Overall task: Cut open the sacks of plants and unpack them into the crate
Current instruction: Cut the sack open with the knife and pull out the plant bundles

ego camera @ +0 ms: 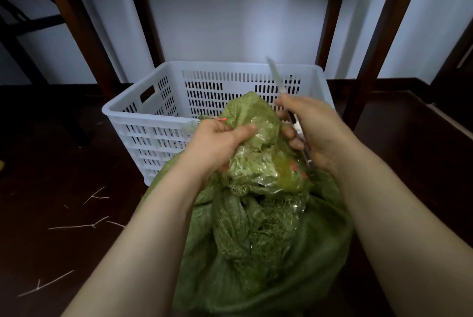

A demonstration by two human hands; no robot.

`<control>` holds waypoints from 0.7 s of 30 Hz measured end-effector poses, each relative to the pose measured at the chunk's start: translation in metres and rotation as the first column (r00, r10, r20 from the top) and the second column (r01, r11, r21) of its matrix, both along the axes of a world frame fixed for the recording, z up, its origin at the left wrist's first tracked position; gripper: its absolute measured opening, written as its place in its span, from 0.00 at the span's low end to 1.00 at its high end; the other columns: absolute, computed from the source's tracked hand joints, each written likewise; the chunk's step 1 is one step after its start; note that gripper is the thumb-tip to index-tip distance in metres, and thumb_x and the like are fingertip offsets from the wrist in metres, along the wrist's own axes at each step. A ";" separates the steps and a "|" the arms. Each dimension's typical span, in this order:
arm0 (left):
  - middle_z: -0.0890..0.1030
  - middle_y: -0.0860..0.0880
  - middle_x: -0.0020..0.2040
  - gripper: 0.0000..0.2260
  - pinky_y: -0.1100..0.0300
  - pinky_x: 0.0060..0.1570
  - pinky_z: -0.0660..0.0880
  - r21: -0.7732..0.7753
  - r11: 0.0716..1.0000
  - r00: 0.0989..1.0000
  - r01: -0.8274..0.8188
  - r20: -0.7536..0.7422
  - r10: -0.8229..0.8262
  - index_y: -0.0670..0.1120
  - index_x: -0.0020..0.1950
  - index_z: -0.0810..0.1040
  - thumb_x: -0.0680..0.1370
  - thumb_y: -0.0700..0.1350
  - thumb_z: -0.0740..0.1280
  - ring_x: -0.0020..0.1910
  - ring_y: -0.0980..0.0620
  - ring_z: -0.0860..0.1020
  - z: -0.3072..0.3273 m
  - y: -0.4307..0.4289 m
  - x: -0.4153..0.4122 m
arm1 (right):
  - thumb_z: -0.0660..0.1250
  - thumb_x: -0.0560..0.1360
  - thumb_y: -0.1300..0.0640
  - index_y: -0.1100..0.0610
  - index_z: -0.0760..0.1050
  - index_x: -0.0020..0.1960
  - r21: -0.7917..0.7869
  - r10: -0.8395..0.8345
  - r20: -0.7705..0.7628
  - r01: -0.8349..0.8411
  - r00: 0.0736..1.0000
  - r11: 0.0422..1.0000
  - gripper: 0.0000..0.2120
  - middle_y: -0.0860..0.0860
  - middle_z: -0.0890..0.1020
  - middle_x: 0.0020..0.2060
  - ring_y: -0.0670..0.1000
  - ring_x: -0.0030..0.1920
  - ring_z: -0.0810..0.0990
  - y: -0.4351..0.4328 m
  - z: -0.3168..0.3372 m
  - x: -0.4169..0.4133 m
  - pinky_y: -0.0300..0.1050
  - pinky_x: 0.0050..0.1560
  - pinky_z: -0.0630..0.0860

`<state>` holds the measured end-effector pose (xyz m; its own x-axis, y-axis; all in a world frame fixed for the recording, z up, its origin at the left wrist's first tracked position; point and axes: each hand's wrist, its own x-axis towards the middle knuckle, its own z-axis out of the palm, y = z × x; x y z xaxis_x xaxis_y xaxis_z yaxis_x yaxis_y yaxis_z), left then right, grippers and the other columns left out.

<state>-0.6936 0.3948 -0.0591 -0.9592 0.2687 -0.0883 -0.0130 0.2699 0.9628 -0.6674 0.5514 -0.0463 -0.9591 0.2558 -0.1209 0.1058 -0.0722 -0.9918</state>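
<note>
Opening green sack [256, 265] at its gathered neck, just before white crate [143, 112].
Grip: left hand [220, 140] bunches the neck fabric in a tight fist; right hand [314, 132] clasps knife [277, 78], blade up, blurred. Clear inner bag [271, 183] of plants [245, 171] exposed, none visibly unpacked; crate floor hidden, cut unclear.

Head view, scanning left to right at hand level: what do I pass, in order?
pale twigs → left hand → sack, gripped by both hands → right hand, also holding the knife
</note>
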 end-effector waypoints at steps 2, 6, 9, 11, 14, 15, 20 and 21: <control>0.73 0.48 0.26 0.15 0.68 0.19 0.62 0.036 0.996 0.997 -0.077 0.025 0.076 0.43 0.35 0.74 0.76 0.52 0.68 0.21 0.52 0.68 -0.003 -0.002 -0.004 | 0.61 0.80 0.56 0.57 0.77 0.51 0.124 -0.006 -0.038 0.010 0.999 0.992 0.07 0.50 0.75 0.35 0.45 0.26 0.66 0.010 0.009 0.003 0.35 0.19 0.60; 0.69 0.52 0.21 0.14 0.67 0.16 0.57 0.131 0.984 0.993 -0.117 0.017 0.116 0.43 0.37 0.72 0.78 0.50 0.65 0.16 0.53 0.62 -0.001 -0.008 -0.009 | 0.63 0.79 0.57 0.56 0.81 0.47 0.412 0.202 -0.006 -0.181 0.979 0.893 0.08 0.50 0.75 0.26 0.45 0.22 0.66 0.031 0.035 0.026 0.36 0.20 0.60; 0.70 0.47 0.21 0.20 0.68 0.16 0.59 0.148 0.983 0.992 -0.112 -0.035 0.118 0.42 0.33 0.72 0.79 0.54 0.62 0.15 0.51 0.64 0.001 -0.010 -0.009 | 0.66 0.76 0.52 0.52 0.83 0.44 0.698 0.284 0.103 -0.273 0.953 0.663 0.08 0.48 0.75 0.24 0.46 0.25 0.70 0.034 0.051 0.041 0.41 0.28 0.69; 0.68 0.46 0.18 0.26 0.68 0.17 0.61 0.095 0.989 0.986 -0.115 -0.110 0.125 0.41 0.28 0.69 0.79 0.57 0.60 0.13 0.51 0.65 0.003 -0.009 -0.007 | 0.67 0.75 0.50 0.49 0.83 0.42 0.793 0.295 0.154 -0.296 0.943 0.533 0.08 0.47 0.77 0.24 0.47 0.29 0.73 0.029 0.055 0.043 0.46 0.37 0.74; 0.67 0.48 0.15 0.27 0.70 0.17 0.61 0.063 0.992 0.973 -0.106 -0.199 0.116 0.42 0.24 0.66 0.80 0.57 0.59 0.12 0.52 0.67 0.006 -0.007 -0.005 | 0.67 0.75 0.49 0.48 0.83 0.40 0.822 0.316 0.182 -0.321 0.931 0.470 0.08 0.45 0.76 0.22 0.39 0.25 0.71 0.018 0.054 0.044 0.39 0.34 0.70; 0.67 0.48 0.15 0.27 0.70 0.16 0.61 0.057 0.993 0.969 -0.101 -0.220 0.111 0.43 0.24 0.66 0.80 0.57 0.59 0.12 0.52 0.67 0.006 -0.007 -0.005 | 0.67 0.75 0.50 0.48 0.83 0.41 0.826 0.322 0.188 -0.326 0.928 0.459 0.08 0.43 0.76 0.21 0.38 0.24 0.71 0.015 0.053 0.043 0.37 0.32 0.68; 0.68 0.47 0.15 0.28 0.68 0.16 0.62 -0.024 0.997 0.959 -0.073 -0.277 0.063 0.40 0.26 0.70 0.79 0.58 0.58 0.13 0.51 0.69 0.008 -0.010 -0.006 | 0.67 0.76 0.49 0.44 0.78 0.36 0.852 0.318 0.204 -0.327 0.926 0.408 0.09 0.35 0.75 0.21 0.37 0.26 0.73 0.007 0.053 0.043 0.37 0.33 0.67; 0.68 0.47 0.15 0.28 0.69 0.16 0.63 -0.036 0.996 0.956 -0.077 -0.287 0.064 0.40 0.26 0.69 0.79 0.59 0.58 0.13 0.51 0.69 0.008 -0.010 -0.006 | 0.67 0.76 0.48 0.43 0.78 0.36 0.864 0.305 0.207 -0.320 0.929 0.389 0.09 0.35 0.75 0.22 0.39 0.28 0.73 0.005 0.053 0.043 0.39 0.34 0.68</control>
